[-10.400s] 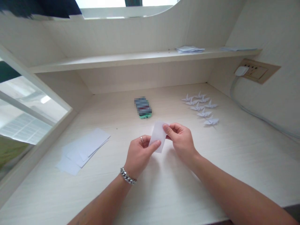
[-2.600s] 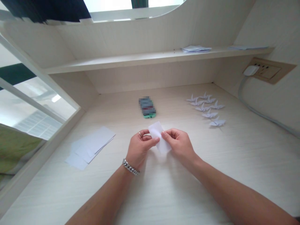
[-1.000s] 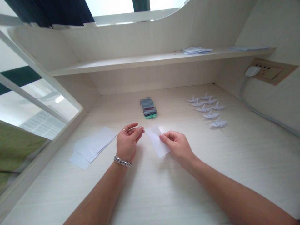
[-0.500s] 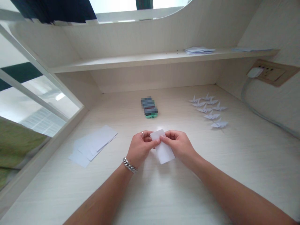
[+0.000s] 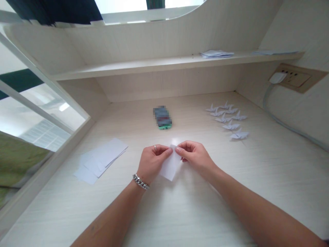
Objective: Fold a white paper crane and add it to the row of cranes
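A small white sheet of paper (image 5: 170, 168) is pinched at its upper part between both hands, above the pale desk (image 5: 180, 216). My left hand (image 5: 153, 158), with a ring and a chain bracelet, grips the paper's upper left, thumb on top. My right hand (image 5: 195, 154) pinches its upper right edge between thumb and fingers. The paper's lower end slants down toward the left wrist. Part of its left side is hidden behind the left hand.
Loose white sheets (image 5: 102, 159) lie at the left. Several folded paper cranes (image 5: 231, 126) stand at the back right. A blurred dark object with a green end (image 5: 163, 118) lies at the back middle. A cable (image 5: 285, 124) runs from the wall socket (image 5: 299, 79). More paper (image 5: 216, 54) rests on the shelf.
The paper has turned so its lower end now points left instead of right. The thumbs have moved apart, the left one up and leftward. The view has shifted slightly.
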### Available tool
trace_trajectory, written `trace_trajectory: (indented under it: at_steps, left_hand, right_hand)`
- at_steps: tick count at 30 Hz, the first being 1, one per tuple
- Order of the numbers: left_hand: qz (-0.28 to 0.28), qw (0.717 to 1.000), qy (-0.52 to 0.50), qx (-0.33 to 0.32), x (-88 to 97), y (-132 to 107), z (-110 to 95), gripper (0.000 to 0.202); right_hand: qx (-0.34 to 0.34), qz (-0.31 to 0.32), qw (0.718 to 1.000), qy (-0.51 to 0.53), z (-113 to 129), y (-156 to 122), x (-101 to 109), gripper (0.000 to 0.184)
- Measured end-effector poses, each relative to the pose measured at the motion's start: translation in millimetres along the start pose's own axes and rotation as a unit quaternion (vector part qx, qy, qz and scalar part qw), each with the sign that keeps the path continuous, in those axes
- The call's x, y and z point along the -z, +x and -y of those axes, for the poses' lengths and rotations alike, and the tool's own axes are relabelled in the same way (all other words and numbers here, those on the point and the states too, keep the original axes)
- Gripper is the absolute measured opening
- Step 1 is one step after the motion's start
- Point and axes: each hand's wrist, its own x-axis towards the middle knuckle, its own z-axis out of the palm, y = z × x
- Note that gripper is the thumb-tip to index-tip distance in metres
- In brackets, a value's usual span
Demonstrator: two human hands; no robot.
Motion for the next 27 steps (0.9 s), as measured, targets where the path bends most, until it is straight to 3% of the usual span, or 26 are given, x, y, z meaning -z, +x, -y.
trace_trajectory:
  at_steps: [5, 8, 12, 15, 18, 25, 27]
  left_hand:
    - [0.055, 0.998, -0.001, 0.007, 2.2, 1, 0, 0.02]
    - [0.024, 0.999, 0.017, -0.012, 8.8, 7, 1, 0.022]
    - [-0.059, 0.995, 0.058, -0.046, 15.4, 11, 0, 0.02]
    - [-0.008, 0.992, 0.111, -0.067, 14.0, 9, -3, 0.015]
    - [0.026, 0.992, 0.104, -0.06, 12.2, 8, -3, 0.015]
    - [-0.095, 0.995, -0.015, -0.034, 28.2, 22, 1, 0.026]
    - [-0.094, 0.993, -0.069, -0.01, 28.4, 22, 0, 0.03]
  right_hand:
    - [0.015, -0.071, 0.997, 0.007, 4, 0, 3, 0.032]
    - [0.003, -0.098, 0.995, 0.019, 7, 1, 7, 0.032]
    - [-0.011, -0.008, 0.999, -0.03, 7, 2, 11, 0.023]
    - [0.017, 0.033, 0.996, -0.086, 6, 2, 12, 0.019]
    - [0.031, 0.013, 0.994, -0.107, 4, 3, 12, 0.023]
    - [0.0, -0.056, 0.997, -0.052, 2, 4, 14, 0.029]
    - [-0.003, -0.062, 0.997, -0.04, 3, 4, 14, 0.03]
